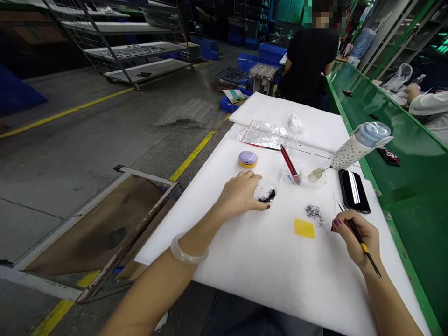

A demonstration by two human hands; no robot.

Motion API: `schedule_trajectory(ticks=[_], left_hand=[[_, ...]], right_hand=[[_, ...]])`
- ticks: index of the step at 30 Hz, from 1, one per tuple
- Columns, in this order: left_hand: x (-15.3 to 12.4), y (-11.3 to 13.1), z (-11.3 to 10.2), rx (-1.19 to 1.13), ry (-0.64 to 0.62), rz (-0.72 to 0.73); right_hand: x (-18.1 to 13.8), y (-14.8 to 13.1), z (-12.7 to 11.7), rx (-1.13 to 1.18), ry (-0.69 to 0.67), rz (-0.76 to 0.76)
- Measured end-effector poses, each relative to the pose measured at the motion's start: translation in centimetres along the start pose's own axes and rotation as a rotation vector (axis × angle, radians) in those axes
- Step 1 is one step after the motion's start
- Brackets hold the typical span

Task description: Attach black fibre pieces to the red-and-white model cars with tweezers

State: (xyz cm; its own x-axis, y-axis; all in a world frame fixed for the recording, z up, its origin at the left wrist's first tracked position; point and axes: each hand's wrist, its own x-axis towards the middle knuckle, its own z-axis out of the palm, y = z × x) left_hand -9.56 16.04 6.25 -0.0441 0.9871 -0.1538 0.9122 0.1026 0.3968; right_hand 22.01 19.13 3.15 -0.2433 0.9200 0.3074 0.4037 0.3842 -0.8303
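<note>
My left hand is closed around the side of a small round clear dish, thumb at its near edge. Short black fibres lie inside the dish. My right hand holds slim black tweezers with a yellow band, their fine points angled up and left; thumb and forefinger are close together. Left of this hand, a loose pile of the same black fibres lies on the white foam sheet. A yellow sticky square is just below the pile.
Beyond the hands are a purple-and-yellow case, red-and-black tweezers on a clear tray, a plastic bag, a tilted dotted bottle and a phone. A green conveyor runs along the right. A person sits ahead.
</note>
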Motion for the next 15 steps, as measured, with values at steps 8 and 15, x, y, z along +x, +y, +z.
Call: schedule_trajectory(ticks=[8, 15], left_hand=[[-1.0, 0.9, -0.5, -0.029, 0.027, -0.011], [-1.2, 1.1, -1.0, 0.036, 0.066, -0.076]], right_hand=[[-0.3, -0.5, -0.1, -0.089, -0.018, -0.013], [-0.5, -0.7, -0.2, -0.125, -0.026, -0.016]])
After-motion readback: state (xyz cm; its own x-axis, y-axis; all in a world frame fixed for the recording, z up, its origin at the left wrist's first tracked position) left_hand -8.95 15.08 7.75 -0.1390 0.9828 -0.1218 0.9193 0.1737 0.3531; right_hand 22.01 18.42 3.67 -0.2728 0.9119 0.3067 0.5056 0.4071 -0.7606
